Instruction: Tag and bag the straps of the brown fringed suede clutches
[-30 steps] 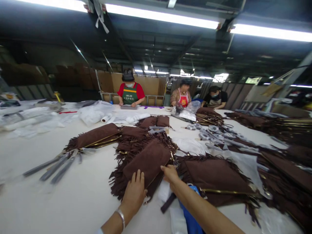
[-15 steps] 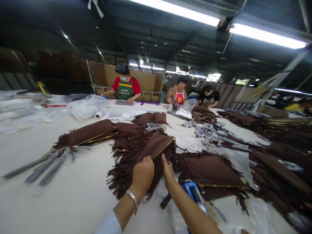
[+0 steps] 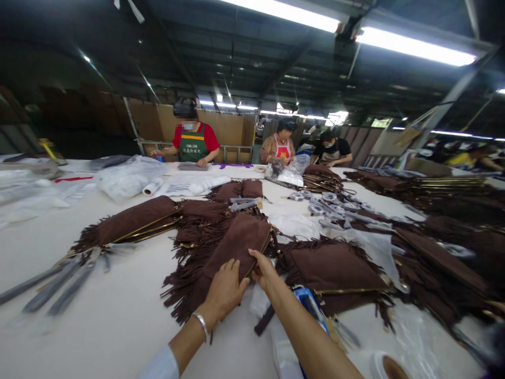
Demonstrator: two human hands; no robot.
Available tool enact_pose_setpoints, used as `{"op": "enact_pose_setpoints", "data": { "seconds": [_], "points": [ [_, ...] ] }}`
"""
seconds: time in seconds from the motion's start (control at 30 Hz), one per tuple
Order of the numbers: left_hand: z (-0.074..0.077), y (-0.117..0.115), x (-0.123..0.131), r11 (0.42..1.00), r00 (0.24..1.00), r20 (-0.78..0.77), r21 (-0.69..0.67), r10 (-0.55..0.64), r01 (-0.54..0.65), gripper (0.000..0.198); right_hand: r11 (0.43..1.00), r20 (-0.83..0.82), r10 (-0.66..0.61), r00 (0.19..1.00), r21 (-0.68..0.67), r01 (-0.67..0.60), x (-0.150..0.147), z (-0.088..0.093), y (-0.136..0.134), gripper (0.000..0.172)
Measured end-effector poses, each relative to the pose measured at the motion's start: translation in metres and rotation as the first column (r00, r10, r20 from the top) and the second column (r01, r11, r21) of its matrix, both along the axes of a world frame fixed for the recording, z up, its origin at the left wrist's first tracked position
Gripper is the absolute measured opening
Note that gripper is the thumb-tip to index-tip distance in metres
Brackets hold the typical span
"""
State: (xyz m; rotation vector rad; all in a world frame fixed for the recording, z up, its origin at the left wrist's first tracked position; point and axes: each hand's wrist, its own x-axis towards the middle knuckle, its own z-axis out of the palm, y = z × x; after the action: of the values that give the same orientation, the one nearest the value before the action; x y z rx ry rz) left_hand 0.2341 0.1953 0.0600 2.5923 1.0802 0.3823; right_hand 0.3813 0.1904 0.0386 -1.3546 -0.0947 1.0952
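A dark brown fringed bag [image 3: 240, 237] lies slanted on the table, its gold zipper edge facing right. My left hand [image 3: 224, 289], with a silver bracelet at the wrist, rests on the bag's lower part with fingers laid along the fabric. At the zipper edge, my right hand [image 3: 263, 269] pinches the bag, thumb on top and the other fingers hidden below. To the right lies another brown fringed bag [image 3: 335, 266]. Beneath my right forearm, a blue object [image 3: 310, 305] is partly covered.
More brown bags [image 3: 138, 218] lie left, with grey-wrapped straps [image 3: 67, 287]. Wrapped straps with rings [image 3: 335, 208] and piled bags [image 3: 445, 252] fill the right. A tape roll [image 3: 389, 366] is near the front edge. Three co-workers [image 3: 195, 139] are across the table [image 3: 130, 316].
My left hand has gone from a closed grip near the zipper to lying flatter on the bag. The bag's zipper side now lies lower, and my right thumb has moved onto its top.
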Motion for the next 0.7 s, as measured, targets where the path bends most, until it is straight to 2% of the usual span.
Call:
{"op": "enact_pose_setpoints", "data": {
  "seconds": [0.1, 0.2, 0.27, 0.33, 0.43, 0.53, 0.63, 0.7],
  "points": [
    [0.019, -0.004, -0.009, 0.997, 0.999, -0.035, 0.081, 0.017, -0.014, 0.064, 0.997, -0.044, 0.006, 0.999, 0.078, -0.003, -0.013, 0.020, -0.001, 0.023],
    [0.041, -0.014, -0.031, 0.969, 0.993, -0.078, 0.238, 0.084, -0.063, 0.072, 0.986, -0.079, 0.055, 0.995, 0.162, -0.042, -0.041, 0.045, -0.008, 0.026],
    [0.051, -0.024, -0.058, 0.934, 0.987, -0.092, 0.347, 0.128, -0.089, 0.069, 0.973, -0.100, 0.102, 0.990, 0.219, -0.078, -0.067, 0.060, -0.021, 0.029],
    [0.052, -0.038, -0.095, 0.898, 0.987, -0.083, 0.432, 0.137, -0.088, 0.066, 0.954, -0.104, 0.161, 0.981, 0.271, -0.128, -0.097, 0.068, -0.039, 0.032],
    [0.030, -0.068, -0.160, 0.875, 0.988, -0.085, 0.479, 0.128, -0.072, 0.067, 0.931, -0.079, 0.273, 0.959, 0.274, -0.243, -0.141, 0.061, -0.073, 0.036],
    [-0.011, -0.100, -0.215, 0.908, 0.971, -0.175, 0.412, 0.162, -0.077, 0.067, 0.912, -0.122, 0.400, 0.908, 0.150, -0.381, -0.175, 0.035, -0.107, 0.044],
    [-0.046, -0.120, -0.240, 0.953, 0.949, -0.275, 0.296, 0.151, -0.066, 0.068, 0.918, -0.182, 0.394, 0.901, 0.040, -0.394, -0.195, 0.007, -0.129, 0.054],
    [-0.056, -0.124, -0.243, 0.969, 0.950, -0.284, 0.239, 0.128, -0.059, 0.070, 0.943, -0.189, 0.334, 0.923, 0.068, -0.327, -0.201, -0.005, -0.133, 0.058]
  ]
}}
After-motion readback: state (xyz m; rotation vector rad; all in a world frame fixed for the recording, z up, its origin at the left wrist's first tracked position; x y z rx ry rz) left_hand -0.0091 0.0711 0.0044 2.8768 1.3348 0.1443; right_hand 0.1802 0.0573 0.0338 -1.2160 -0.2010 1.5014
